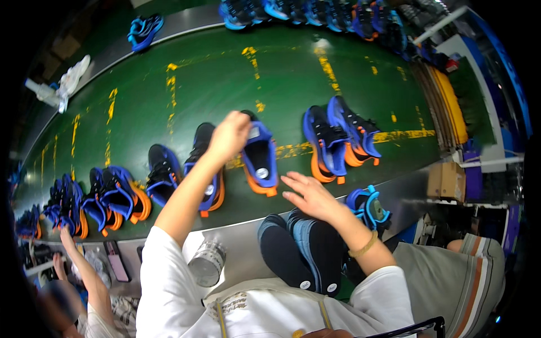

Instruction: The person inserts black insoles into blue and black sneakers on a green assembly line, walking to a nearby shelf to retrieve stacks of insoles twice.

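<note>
A black and blue sneaker (269,149) with an orange sole lies on the green conveyor belt in front of me, its heel toward me. My left hand (231,136) reaches across to its front part, fingers closed at the tongue and laces; the fingertips are partly hidden. Near the shoe's heel, my right hand (310,194) is held open, fingers apart, with nothing in it. A matching sneaker (213,186) sits just left, partly behind my left forearm. Dark insoles (282,253) are stacked on the metal ledge before my body, below my right hand.
More sneakers (121,194) line the belt's near edge leftward; a pair (327,138) stands to the right. Blue shoes (298,11) fill the far ledge. A clear container (207,263) and a phone (116,262) rest nearby. Another person's arm (90,270) reaches in at left.
</note>
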A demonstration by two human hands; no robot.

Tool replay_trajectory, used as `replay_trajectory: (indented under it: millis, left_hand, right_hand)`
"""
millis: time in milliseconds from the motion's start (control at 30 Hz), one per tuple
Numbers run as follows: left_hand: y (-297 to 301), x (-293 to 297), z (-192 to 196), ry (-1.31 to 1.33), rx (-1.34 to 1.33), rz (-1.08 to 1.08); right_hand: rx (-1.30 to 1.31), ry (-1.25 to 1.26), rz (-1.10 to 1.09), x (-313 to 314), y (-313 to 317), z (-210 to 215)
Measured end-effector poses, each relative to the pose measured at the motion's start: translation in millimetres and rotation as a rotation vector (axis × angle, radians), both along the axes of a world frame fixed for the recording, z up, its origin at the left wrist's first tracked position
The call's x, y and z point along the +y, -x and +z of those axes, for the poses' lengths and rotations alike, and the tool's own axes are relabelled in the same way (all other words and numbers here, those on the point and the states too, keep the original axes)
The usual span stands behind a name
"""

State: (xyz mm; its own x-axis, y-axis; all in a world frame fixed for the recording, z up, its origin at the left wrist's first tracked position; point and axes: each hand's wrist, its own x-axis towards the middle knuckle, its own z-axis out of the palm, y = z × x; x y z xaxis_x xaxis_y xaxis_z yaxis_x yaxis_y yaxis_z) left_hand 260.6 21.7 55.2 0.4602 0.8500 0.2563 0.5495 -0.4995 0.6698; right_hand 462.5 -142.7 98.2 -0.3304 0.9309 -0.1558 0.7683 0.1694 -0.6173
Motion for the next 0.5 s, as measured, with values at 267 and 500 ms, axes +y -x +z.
replay_trajectory:
  millis: [267, 500]
  left_hand:
    - [-38.8, 1.9, 64.1, 1.094, -1.031, -0.044]
    - [-172.5, -41.7, 2.1, 0.356, -0.271, -0.035]
  right_hand:
    - [-0.367, -0.101, -0.319, -181.2, -28.5, 58.9]
    - [-0.212, 0.225, -0.650, -249.5, 8.4, 53.2]
